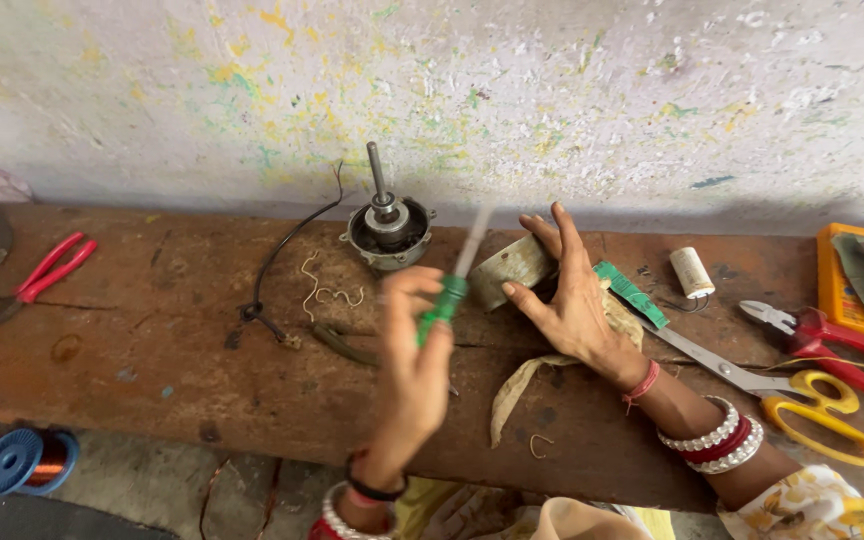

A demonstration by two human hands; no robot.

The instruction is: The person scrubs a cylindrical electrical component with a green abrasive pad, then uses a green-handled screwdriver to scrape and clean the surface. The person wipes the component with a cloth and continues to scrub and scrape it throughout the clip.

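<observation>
Screwdriver point(449, 290) with a green plastic handle sits clamped in my left hand point(414, 350) above the rough wooden table point(152, 350). My right hand point(567, 295) lies open, fingers apart, against a dull curved metal band point(510, 268) near the round motor point(388, 228).

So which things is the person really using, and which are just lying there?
In use:
left hand holding the green-handled screwdriver
right hand on the metal ring piece

Lying about:
motor with shaft
red pliers
yellow-handled scissors
white thread spool
copper wire spool
orange tray
</observation>
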